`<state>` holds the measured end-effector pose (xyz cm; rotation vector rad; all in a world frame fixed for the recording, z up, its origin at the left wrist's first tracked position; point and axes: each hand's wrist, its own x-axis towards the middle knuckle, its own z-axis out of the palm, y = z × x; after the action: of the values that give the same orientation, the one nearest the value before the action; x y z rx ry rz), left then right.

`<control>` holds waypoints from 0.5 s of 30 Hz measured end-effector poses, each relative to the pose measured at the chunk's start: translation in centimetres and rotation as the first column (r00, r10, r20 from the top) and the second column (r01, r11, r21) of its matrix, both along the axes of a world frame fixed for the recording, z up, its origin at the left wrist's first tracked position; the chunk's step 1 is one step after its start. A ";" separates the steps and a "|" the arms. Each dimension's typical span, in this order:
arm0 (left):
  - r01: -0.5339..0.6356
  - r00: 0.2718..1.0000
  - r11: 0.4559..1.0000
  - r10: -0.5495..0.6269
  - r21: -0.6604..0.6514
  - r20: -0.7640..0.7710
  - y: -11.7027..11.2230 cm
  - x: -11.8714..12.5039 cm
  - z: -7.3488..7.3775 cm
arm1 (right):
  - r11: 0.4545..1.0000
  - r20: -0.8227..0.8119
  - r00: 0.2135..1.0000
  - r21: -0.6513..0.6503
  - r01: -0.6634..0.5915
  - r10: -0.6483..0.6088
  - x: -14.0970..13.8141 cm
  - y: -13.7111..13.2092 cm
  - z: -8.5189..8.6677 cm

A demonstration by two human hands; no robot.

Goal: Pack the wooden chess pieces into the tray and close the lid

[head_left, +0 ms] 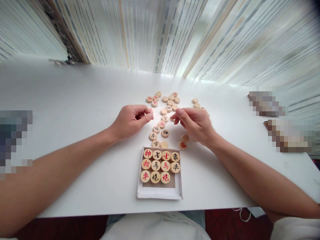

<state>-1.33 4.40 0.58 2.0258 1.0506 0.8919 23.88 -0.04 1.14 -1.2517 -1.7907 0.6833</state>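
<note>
A shallow white box (160, 192) lies on the white table in front of me, holding several round wooden chess pieces (160, 165) with red and black characters in rows. More loose pieces (165, 106) are scattered beyond the box. My left hand (130, 121) rests on the table to the left of the loose pieces, fingers curled with thumb and forefinger pinched near a piece. My right hand (196, 125) hovers at the right of them, fingers pinched together above a piece; what it holds is hidden.
The white table (75, 116) stretches left and far back to striped curtains (160, 33). Blurred-out objects sit at the right edge (290, 135) and at the left edge (15, 140). Two loose pieces (184, 141) lie near my right wrist.
</note>
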 end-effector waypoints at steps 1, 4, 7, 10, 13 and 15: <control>0.000 1.000 1.000 0.000 -0.003 0.000 0.0 0.0 0.0 | 1.000 0.007 1.000 0.001 -0.002 0.002 0.0 0.0 0.0; -0.001 1.000 1.000 0.001 -0.010 0.004 0.0 0.0 0.0 | 1.000 0.017 1.000 0.000 -0.010 0.010 0.0 0.0 -0.1; -0.003 1.000 1.000 0.003 -0.015 0.001 0.0 0.0 -0.1 | 1.000 0.018 1.000 0.001 -0.007 0.007 0.1 0.0 -0.3; -0.006 1.000 1.000 0.005 -0.019 -0.007 0.0 0.0 -0.2 | 1.000 0.012 1.000 0.002 -0.002 0.002 0.1 0.1 -0.4; -0.006 1.000 1.000 0.006 -0.018 -0.007 0.0 -0.1 -0.2 | 1.000 0.013 1.000 0.000 -0.005 0.005 0.1 0.0 -0.5; -0.006 1.000 1.000 0.006 -0.019 -0.005 0.0 -0.1 -0.2 | 1.000 0.019 1.000 -0.008 -0.013 0.013 0.0 0.0 -0.6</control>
<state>-1.39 4.42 0.41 2.0112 1.0640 0.8776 23.90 -0.05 0.56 -1.2570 -1.8144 0.6883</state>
